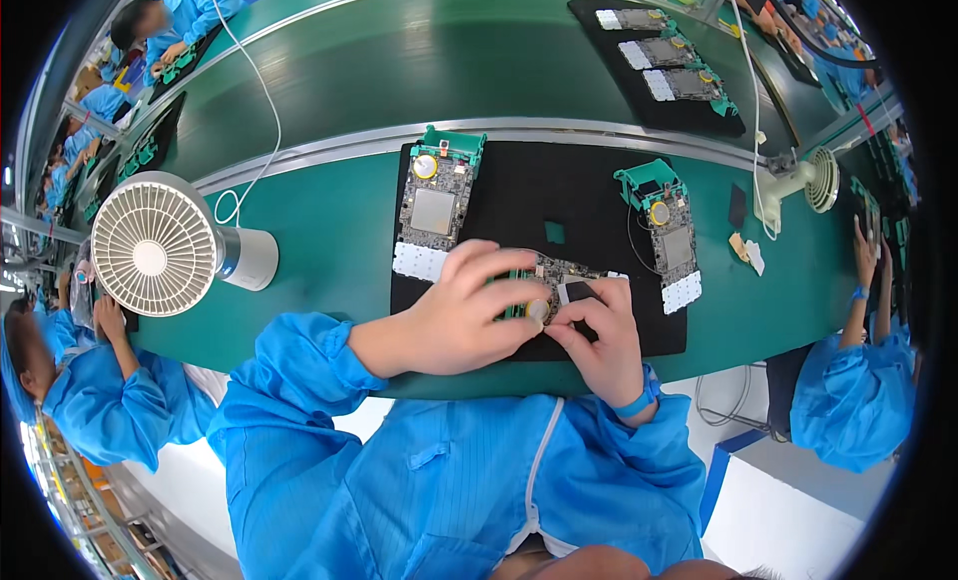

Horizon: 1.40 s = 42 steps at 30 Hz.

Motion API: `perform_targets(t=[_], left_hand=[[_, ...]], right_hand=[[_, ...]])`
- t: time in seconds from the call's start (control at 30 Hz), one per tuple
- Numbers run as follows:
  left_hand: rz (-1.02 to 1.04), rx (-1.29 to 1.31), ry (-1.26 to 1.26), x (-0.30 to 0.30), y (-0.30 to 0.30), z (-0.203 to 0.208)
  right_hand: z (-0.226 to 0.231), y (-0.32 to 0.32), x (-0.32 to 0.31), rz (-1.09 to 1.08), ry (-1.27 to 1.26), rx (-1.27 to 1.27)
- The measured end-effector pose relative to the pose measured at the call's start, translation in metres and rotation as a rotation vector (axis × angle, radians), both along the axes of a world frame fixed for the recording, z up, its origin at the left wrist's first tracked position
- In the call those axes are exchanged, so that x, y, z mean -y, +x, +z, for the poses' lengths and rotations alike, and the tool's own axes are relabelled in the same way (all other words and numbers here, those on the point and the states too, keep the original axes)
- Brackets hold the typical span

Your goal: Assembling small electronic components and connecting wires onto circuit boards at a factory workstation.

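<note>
A circuit board (561, 268) with a green plastic end lies between my hands on the black mat (519, 196). My left hand (464, 315) is curled over its green end, fingers gripping it. Beside the round coin cell (537, 309), my right hand (611, 348) pinches a small dark piece (581, 292); its exact kind is unclear. The fingers partly hide the board. Another board (433, 211) in a green holder lies at the mat's left, and a third board (677, 247) lies at its right with a loose thin wire.
A white fan (150, 256) stands at left, a smaller fan (820, 181) at right. A small green piece (555, 232) lies on the mat. Paper scraps (753, 256) and a dark strip (737, 206) lie at right. Beyond the metal rail, several boards rest on a black mat (639, 91).
</note>
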<state>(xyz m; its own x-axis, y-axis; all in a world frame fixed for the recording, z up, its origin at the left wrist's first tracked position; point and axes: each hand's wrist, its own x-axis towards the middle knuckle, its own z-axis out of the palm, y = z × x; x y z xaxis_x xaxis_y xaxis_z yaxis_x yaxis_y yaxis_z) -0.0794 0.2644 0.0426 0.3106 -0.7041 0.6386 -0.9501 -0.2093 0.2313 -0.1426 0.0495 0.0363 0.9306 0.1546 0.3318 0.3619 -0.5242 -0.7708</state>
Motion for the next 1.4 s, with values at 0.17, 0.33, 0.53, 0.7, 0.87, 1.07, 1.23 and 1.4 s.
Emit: perform_targets(t=[0.17, 0.33, 0.53, 0.7, 0.87, 1.07, 1.23, 1.4], left_hand=[[-0.006, 0.112, -0.002, 0.002, -0.006, -0.008], [0.025, 0.102, 0.035, 0.006, -0.007, -0.003], [-0.090, -0.083, 0.002, 0.005, 0.004, -0.010], [-0.141, -0.126, -0.063, 0.005, 0.004, -0.014], [-0.151, -0.155, -0.033, 0.007, 0.005, -0.012], [-0.113, -0.116, 0.004, 0.013, 0.004, -0.008], [-0.122, -0.121, -0.015, 0.012, 0.005, -0.010], [-0.151, -0.151, -0.046, 0.013, 0.008, -0.012]], right_hand=[[0.001, 0.000, 0.009, 0.072, -0.052, -0.023], [0.005, 0.003, 0.009, 0.073, -0.050, -0.023], [0.008, 0.004, 0.005, 0.020, -0.015, -0.039], [0.016, 0.005, 0.007, 0.090, -0.037, -0.083], [0.023, 0.011, 0.004, 0.057, -0.110, -0.135], [0.024, 0.014, 0.007, 0.081, -0.101, -0.155], [0.025, 0.015, 0.006, 0.116, -0.120, -0.156], [0.027, 0.017, 0.004, 0.103, -0.137, -0.153]])
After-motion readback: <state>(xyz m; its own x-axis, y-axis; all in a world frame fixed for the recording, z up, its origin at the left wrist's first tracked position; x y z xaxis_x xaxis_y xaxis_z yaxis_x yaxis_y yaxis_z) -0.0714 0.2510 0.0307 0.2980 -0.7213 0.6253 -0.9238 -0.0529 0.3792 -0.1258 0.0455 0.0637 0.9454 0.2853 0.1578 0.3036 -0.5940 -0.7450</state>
